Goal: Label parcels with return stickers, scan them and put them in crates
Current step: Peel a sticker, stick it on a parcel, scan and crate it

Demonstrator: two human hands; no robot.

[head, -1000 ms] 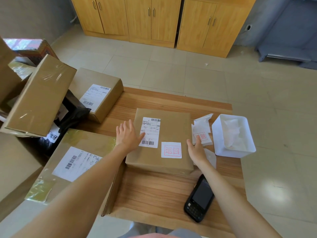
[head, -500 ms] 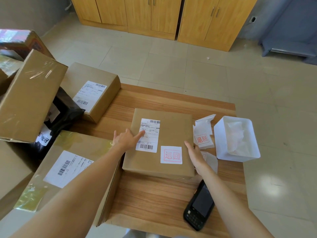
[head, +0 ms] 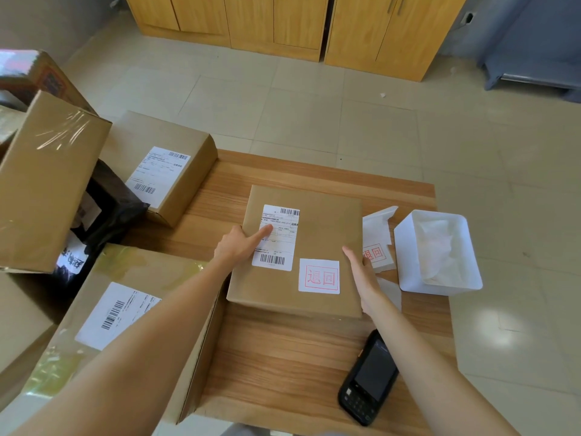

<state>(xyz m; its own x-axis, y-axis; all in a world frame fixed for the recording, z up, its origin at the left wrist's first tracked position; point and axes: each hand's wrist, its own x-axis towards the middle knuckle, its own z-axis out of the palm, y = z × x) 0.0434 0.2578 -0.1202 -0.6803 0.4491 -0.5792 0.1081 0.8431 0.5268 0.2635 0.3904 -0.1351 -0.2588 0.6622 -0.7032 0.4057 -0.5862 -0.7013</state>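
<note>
Two hands are on the flat brown parcel (head: 314, 247) that lies in the middle of the frame on the wooden table (head: 283, 357). Your left hand (head: 239, 245) sits at the parcel's left edge, its index finger stretched out and pressing on the white shipping label (head: 276, 237); the other fingers are curled under, holding nothing. Your right hand (head: 361, 272) lies against the parcel's right edge with the fingers straight and together, not wrapped round anything. Just left of that hand, on the parcel's lower right part, is the white return sticker (head: 319, 276) with red characters, stuck flat.

Right of the parcel, on the table, is a stack of sticker sheets (head: 377, 247), the top one showing the same red print, partly hidden by your right hand. Further right stands a white bin (head: 440, 284) with crumpled white backing paper inside. In the lower right of the frame a black handheld scanner (head: 367, 390) lies on the table, screen up, touched by neither hand.

On the left side of the frame there are more cardboard boxes: one with a label (head: 163, 171) in the upper left, a taped one (head: 125, 309) under your left forearm, and a tilted one (head: 47, 184) at the left edge above a black bag (head: 110, 206).
</note>
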